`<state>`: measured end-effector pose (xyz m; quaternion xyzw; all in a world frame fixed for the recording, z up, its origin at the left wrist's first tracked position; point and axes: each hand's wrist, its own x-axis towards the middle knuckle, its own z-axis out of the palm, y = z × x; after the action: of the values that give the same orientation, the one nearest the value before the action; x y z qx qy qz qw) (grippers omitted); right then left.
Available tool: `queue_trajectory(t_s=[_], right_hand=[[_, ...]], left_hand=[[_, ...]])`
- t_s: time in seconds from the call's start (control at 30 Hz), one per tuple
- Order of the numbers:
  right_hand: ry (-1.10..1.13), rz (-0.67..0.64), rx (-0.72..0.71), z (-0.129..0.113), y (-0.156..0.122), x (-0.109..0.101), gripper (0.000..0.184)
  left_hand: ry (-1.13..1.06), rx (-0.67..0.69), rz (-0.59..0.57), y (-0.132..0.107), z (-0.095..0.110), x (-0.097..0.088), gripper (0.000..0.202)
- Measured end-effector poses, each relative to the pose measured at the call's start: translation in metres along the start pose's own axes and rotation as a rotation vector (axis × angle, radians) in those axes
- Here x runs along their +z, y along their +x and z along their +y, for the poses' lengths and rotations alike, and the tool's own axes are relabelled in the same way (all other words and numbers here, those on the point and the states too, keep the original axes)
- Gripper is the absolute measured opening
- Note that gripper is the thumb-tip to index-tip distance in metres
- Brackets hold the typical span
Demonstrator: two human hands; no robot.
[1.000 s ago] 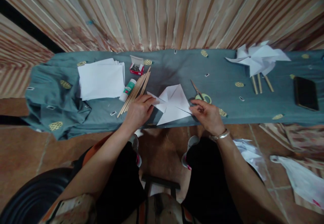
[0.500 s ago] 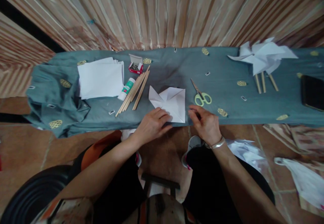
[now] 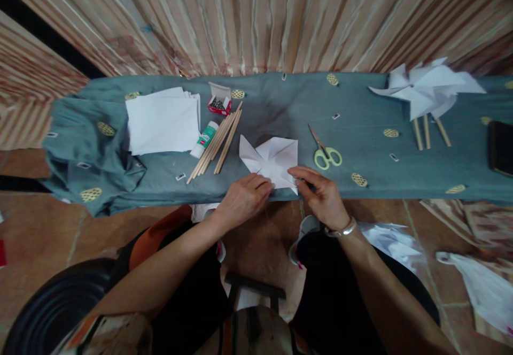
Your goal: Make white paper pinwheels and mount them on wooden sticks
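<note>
A white folded paper square (image 3: 269,158), cut into flaps, lies near the front edge of a table under a grey-green cloth (image 3: 280,103). My left hand (image 3: 244,198) rests on the sheet's lower left part, fingers curled and pressing it down. My right hand (image 3: 320,192) pinches the sheet's lower right corner between thumb and fingers. A metal bangle circles my right wrist.
Yellow-handled scissors (image 3: 326,152) lie right of the sheet. To the left are wooden sticks (image 3: 218,142), a glue stick (image 3: 204,139), a red box of pins (image 3: 218,102) and a stack of white paper (image 3: 162,121). Finished paper pinwheels (image 3: 427,90) and a dark phone (image 3: 500,146) are far right.
My left hand left the sheet's upper left flap and came down to its lower edge. The sheet turned and flattened. My right hand closed on the lower right corner.
</note>
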<state>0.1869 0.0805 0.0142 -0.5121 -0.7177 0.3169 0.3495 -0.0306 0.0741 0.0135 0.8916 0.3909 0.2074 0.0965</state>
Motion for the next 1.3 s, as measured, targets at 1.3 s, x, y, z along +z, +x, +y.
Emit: queue_trajectory(t_s=[1.3], right_hand=[[-0.226, 0.053, 0.013, -0.014, 0.029, 0.032, 0.004]], left_hand=[[-0.150, -0.130, 0.011, -0.003, -0.001, -0.002, 0.021]])
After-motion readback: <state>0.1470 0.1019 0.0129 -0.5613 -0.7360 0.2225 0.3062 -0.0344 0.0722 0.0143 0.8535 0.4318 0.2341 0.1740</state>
